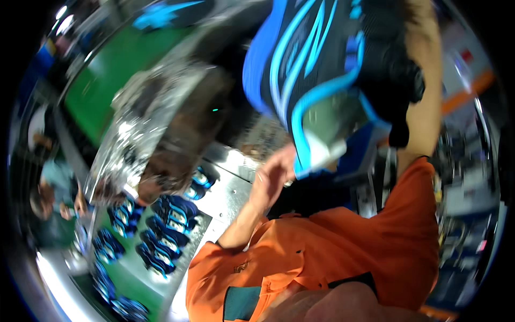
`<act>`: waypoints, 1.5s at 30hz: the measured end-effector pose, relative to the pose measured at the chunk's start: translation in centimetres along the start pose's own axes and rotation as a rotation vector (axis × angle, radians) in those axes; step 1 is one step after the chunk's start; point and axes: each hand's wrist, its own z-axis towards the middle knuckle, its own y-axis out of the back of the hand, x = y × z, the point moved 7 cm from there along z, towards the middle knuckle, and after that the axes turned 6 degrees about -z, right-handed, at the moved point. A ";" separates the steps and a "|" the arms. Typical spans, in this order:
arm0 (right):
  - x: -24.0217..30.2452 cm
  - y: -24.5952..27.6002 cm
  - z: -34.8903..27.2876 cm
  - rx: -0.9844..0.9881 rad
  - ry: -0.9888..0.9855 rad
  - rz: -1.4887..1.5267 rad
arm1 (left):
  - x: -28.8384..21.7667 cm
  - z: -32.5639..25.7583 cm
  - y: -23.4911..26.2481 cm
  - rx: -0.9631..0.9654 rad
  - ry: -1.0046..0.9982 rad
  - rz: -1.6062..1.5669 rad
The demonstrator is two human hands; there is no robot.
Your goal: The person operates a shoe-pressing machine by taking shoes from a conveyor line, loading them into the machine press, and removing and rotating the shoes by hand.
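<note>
A dark shoe-like piece with bright blue wavy lines and a blue edge (298, 59) fills the upper middle, very close and partly blurred. My left hand (276, 172) is at its lower light-blue rim, fingers bent and closed against it. My right forearm (426, 70) rises along the right side of the piece. The right hand's fingers are hidden behind the piece or past the top edge, so their grip does not show. A pale panel (335, 121) shows inside the blue-rimmed opening.
Rows of dark-blue shoes (166, 236) lie on a green belt (137, 284) at lower left, beside a metal edge (230, 188). A bulky machine part under shiny crumpled film (155, 123) stands left of my hand. Another person (56, 188) is at far left.
</note>
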 end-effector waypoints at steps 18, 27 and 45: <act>18.8 30.6 -65.0 -1.219 -1.205 -0.336 | 43.0 -2.4 -19.7 0.208 0.772 0.074; 34.4 41.6 -77.9 -1.652 -0.884 -0.643 | 61.8 -7.8 -30.8 0.754 0.993 0.429; 39.6 58.6 -78.3 -1.421 -1.305 -1.565 | 86.0 3.9 -23.2 0.289 1.067 0.661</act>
